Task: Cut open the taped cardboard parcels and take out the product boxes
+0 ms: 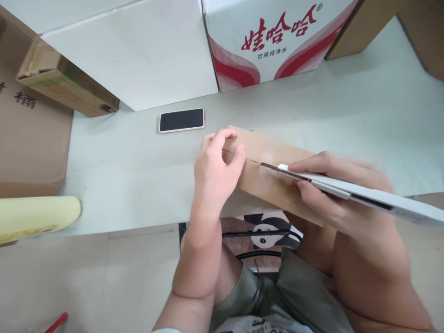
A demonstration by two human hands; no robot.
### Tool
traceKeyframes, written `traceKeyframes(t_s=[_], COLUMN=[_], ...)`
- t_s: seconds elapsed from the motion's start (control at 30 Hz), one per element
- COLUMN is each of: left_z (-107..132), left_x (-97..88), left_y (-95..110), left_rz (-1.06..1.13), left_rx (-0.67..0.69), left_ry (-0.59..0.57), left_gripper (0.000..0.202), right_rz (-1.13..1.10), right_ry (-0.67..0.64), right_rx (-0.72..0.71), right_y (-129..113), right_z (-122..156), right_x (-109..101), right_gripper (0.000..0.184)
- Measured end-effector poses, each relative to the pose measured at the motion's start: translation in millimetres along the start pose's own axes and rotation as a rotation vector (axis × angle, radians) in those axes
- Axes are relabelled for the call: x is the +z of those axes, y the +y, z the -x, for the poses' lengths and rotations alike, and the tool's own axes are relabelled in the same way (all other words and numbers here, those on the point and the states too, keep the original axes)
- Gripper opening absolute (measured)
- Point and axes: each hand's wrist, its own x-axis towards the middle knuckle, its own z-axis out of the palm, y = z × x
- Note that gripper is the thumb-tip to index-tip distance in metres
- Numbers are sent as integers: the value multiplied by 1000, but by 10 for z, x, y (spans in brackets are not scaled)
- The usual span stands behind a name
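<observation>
A long brown cardboard box (267, 143) lies across the front of the table, with a dark seam running along its top. My left hand (218, 166) grips the box's left end, thumb on top and fingers curled over the far edge. In my right hand (350, 199) is a white utility knife (333, 185), its dark blade extended. The blade tip touches the seam near the middle of the box, to the right of my left thumb. My right palm is partly hidden behind the knife handle and is slightly blurred.
Behind the box, a phone (182, 120) lies on the pale table (138, 185). White cartons, one with red print (270, 51), stand along the back. Brown boxes (65, 83) are at the left, near a rounded yellow object (38, 215). A red stick-like item (57, 322) lies on the floor.
</observation>
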Motion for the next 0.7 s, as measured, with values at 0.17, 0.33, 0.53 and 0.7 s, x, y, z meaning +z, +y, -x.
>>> traceKeyframes(t_s=[0.17, 0.33, 0.53, 0.7], left_z=[-5, -8, -24, -36], left_x=[13, 32, 55, 66], left_y=[-24, -77, -117, -126], left_rz=[10, 23, 29, 36], left_rx=[8, 36, 61, 71], left_ry=[5, 31, 51, 63], left_gripper=[23, 22, 20, 21], right_rz=[-15, 14, 69, 66], right_ry=[43, 5, 28, 22], right_rx=[-57, -67, -115, -137], right_y=[36, 31, 52, 56], right_z=[31, 52, 29, -3], right_x=[22, 44, 58, 41], right_gripper=[23, 20, 22, 22])
